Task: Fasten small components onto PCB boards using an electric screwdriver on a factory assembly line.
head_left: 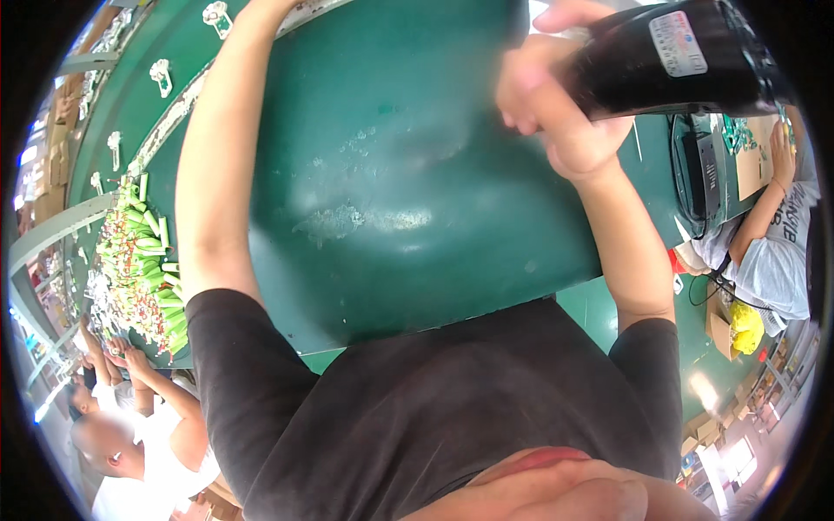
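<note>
My right hand [556,104] is raised at the upper right, its fingers curled and partly smeared by motion. Beside it, overlapping it, is a large shiny black object [621,65] with a white label; its kind is not clear. A bit of something white shows between the fingers, too little to name. My left forearm [228,139] reaches up over the left side of the green work surface [365,278]. Past the wrist, my left hand is almost wholly cut off by the top edge, so its fingers are hidden.
Left of my arm, a green belt [187,52] carries small white parts [161,76]. A heap of green cylinders with thin leads [143,260] lies beside it. Co-workers sit lower left and far right. A black device [699,169] with cables stands to the right.
</note>
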Demonstrator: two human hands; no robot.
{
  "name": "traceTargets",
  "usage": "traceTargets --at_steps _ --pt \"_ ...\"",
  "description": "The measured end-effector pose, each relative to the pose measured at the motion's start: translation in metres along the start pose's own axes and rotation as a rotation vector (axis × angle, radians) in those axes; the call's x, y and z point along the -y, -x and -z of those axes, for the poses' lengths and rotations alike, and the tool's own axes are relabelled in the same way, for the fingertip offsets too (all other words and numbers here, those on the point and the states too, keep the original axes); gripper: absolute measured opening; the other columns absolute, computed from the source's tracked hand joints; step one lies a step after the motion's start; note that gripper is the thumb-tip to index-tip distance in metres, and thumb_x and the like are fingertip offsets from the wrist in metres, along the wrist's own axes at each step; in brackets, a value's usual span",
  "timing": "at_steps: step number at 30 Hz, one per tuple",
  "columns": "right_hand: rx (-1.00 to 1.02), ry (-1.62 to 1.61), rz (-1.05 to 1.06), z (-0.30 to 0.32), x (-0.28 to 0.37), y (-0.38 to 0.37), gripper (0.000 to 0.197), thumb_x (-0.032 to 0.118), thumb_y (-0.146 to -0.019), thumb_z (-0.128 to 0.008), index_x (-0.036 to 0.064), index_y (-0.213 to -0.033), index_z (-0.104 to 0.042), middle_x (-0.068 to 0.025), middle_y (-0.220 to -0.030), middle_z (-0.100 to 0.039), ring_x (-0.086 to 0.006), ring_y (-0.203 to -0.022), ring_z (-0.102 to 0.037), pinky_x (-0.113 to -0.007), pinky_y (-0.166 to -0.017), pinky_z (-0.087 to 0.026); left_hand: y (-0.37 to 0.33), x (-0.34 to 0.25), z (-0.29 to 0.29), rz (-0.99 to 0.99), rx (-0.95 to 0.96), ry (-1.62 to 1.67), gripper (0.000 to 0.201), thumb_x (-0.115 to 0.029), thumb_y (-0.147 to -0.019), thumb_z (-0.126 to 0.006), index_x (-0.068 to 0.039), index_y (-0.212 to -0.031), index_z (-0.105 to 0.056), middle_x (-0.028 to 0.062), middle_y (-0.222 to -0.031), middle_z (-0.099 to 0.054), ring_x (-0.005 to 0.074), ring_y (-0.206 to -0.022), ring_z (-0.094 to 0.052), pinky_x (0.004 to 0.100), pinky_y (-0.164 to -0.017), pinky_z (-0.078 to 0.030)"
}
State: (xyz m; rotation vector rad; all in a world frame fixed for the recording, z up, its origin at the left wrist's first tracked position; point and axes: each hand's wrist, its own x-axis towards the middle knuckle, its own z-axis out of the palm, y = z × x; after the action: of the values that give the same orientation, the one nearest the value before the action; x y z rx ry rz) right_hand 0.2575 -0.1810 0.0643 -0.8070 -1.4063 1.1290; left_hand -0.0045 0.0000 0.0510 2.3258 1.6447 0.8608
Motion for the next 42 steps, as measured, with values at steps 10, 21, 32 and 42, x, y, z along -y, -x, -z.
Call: traceTargets --at_steps 10,21,32,42 --pt "0.093 -0.186 0.194 0.013 -0.022 0.001 0.035 -0.005 -0.092 -0.052 0.0043 -0.124 -0.041 -0.0037 -0.06 -0.048 -0.0141 -0.048 -0.044 -0.032 -0.049 -0.042 -0.051 -0.018 -0.091 -0.091 -0.011 -0.084 0.086 -0.05 -0.084 -0.076 0.004 -0.144 -0.047 0.0272 -0.141 -0.056 0.0435 -0.13 -0.054 0.0468 -0.112 -0.043" --pt "0.079 -0.226 0.454 0.134 0.02 -0.028 0.01 0.013 -0.094 -0.048 0.0105 -0.085 -0.048 -0.0005 -0.066 -0.045 -0.0132 -0.06 -0.046 -0.031 -0.062 -0.04 0.123 -0.101 -0.02 -0.418 0.153 0.221 0.053 -0.015 -0.069 -0.089 -0.011 -0.119 -0.072 0.015 -0.134 -0.058 0.0297 -0.117 -0.064 0.0402 -0.096 -0.054" --pt "0.309 -0.209 0.318 0.25 -0.034 -0.036 0.011 0.014 -0.099 -0.05 0.0116 -0.106 -0.042 -0.001 -0.066 -0.047 -0.0132 -0.055 -0.046 -0.03 -0.058 -0.042 0.154 -0.106 -0.03 -0.441 0.287 0.365 0.044 -0.018 -0.077 -0.084 -0.006 -0.117 -0.068 0.0202 -0.137 -0.057 0.0374 -0.123 -0.058 0.0427 -0.103 -0.051" --pt "0.473 -0.18 0.267 0.032 -0.01 -0.027 0.027 0.014 -0.104 -0.052 0.0127 -0.126 -0.037 -0.0013 -0.066 -0.049 -0.0133 -0.051 -0.046 -0.029 -0.055 -0.044 0.145 -0.072 -0.092 -1.092 -0.312 0.267 0.024 -0.016 -0.081 -0.084 0.001 -0.095 -0.075 0.0309 -0.143 -0.05 0.0455 -0.127 -0.057 0.0462 -0.106 -0.05"
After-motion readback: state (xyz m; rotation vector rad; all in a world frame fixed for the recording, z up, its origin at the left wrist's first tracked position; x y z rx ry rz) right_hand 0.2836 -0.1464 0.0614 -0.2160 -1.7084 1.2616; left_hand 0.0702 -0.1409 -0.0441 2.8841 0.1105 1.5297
